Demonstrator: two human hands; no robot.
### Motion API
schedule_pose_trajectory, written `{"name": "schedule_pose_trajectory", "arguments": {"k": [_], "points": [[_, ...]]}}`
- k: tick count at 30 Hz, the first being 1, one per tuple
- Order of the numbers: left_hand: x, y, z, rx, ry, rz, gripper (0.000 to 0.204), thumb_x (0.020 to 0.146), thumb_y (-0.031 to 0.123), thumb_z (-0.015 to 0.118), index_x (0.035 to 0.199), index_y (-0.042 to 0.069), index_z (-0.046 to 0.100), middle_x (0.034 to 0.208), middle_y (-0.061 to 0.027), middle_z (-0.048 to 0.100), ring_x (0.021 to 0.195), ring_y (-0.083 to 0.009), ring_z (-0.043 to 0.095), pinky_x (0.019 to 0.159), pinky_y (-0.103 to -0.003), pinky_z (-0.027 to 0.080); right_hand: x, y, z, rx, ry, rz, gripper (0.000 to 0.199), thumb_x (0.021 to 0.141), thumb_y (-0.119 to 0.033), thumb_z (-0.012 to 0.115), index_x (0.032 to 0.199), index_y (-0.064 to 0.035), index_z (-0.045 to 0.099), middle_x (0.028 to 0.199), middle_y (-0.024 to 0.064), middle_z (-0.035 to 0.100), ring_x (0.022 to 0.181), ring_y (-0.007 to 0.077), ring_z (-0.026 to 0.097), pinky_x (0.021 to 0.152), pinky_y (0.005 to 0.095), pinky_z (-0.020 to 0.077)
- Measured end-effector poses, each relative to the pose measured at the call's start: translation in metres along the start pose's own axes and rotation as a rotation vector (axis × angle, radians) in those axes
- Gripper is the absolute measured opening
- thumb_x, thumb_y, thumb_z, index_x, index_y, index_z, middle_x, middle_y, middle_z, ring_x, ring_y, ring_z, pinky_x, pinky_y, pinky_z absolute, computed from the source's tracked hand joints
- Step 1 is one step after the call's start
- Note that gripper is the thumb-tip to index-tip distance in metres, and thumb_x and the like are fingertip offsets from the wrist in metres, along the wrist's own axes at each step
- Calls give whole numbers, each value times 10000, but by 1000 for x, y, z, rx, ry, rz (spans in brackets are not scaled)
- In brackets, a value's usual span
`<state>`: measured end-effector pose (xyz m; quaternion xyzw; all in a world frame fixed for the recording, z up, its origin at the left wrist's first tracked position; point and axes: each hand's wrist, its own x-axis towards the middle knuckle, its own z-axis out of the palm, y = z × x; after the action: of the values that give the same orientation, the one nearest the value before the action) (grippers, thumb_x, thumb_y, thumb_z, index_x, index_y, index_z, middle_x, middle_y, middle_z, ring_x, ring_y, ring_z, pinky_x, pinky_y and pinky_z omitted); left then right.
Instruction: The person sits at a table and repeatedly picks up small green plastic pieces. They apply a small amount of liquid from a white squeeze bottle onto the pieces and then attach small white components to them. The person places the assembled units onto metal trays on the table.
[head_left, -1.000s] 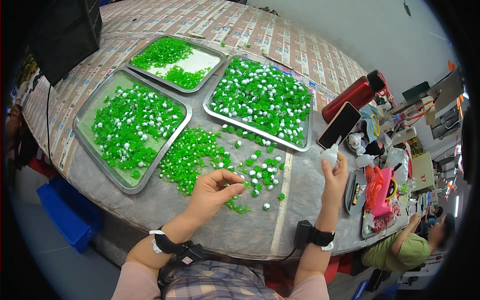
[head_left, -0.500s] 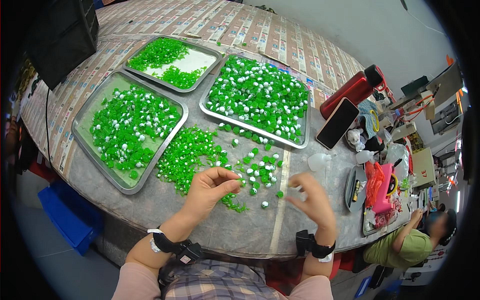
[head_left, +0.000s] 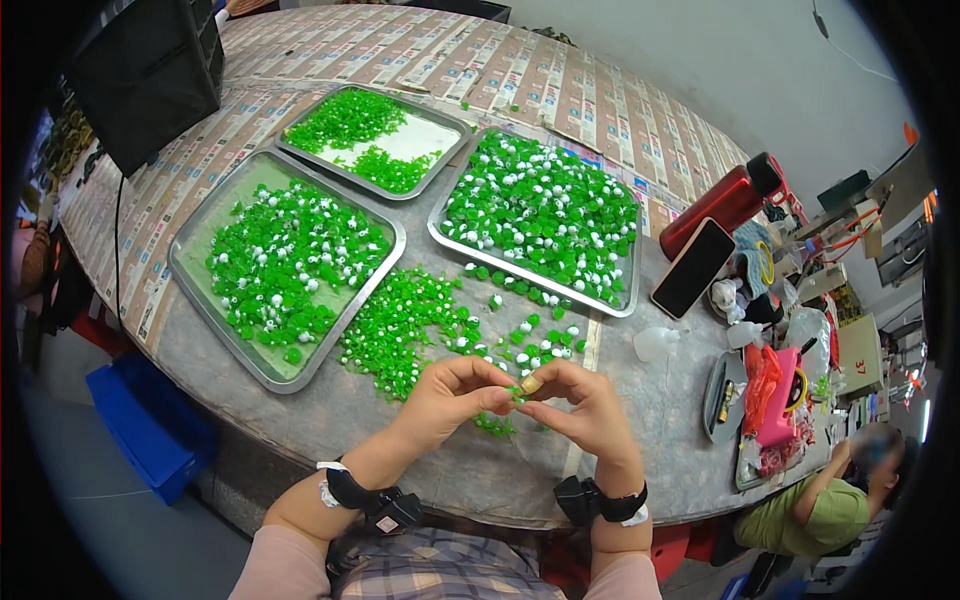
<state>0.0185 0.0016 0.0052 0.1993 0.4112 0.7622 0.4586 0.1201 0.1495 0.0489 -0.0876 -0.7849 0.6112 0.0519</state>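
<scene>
My left hand (head_left: 445, 405) and my right hand (head_left: 588, 410) meet over the near middle of the table. Their thumbs and forefingers pinch together around a tiny green piece (head_left: 517, 393); its exact shape is mostly covered by the fingertips. Just beyond the left hand spreads a heap of small green plastic pieces (head_left: 395, 325) with pale tips. Behind the right hand lie loose green-and-white ball-shaped pieces (head_left: 545, 342), partly hidden by my fingers. Each wrist wears a black strap with a small box.
Metal trays hold such pieces: a left tray (head_left: 195, 255), a right tray (head_left: 530, 272) and a back tray (head_left: 412, 140). To the right are a red bottle (head_left: 712, 210), a phone (head_left: 692, 268), a white squeeze bottle (head_left: 655, 344) and a pink container (head_left: 778, 412). A person in green (head_left: 810, 515) sits farther right.
My right hand has moved left and in to join the left hand at the fingertips. The left hand has shifted slightly right in the picture. The whole view has shifted a little.
</scene>
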Motion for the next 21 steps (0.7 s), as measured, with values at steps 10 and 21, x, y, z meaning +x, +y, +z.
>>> {"name": "schedule_pose_trajectory", "arguments": {"k": [10, 21], "points": [[2, -1, -3, -204, 103, -57, 104, 761, 63, 561, 853, 17, 542, 796, -83, 591, 704, -152, 584, 663, -269, 487, 3, 19, 18, 505, 133, 96, 208, 712, 25, 596, 910, 19, 534, 866, 73, 583, 778, 124, 570, 685, 223, 456], [3, -3, -2, -101, 122, -18, 97, 765, 52, 563, 846, -2, 561, 765, -66, 592, 691, -121, 576, 638, -226, 478, 1, 18, 16, 432, 253, 20, 183, 700, 23, 610, 876, 9, 564, 840, 67, 596, 768, 108, 565, 681, 208, 441]]}}
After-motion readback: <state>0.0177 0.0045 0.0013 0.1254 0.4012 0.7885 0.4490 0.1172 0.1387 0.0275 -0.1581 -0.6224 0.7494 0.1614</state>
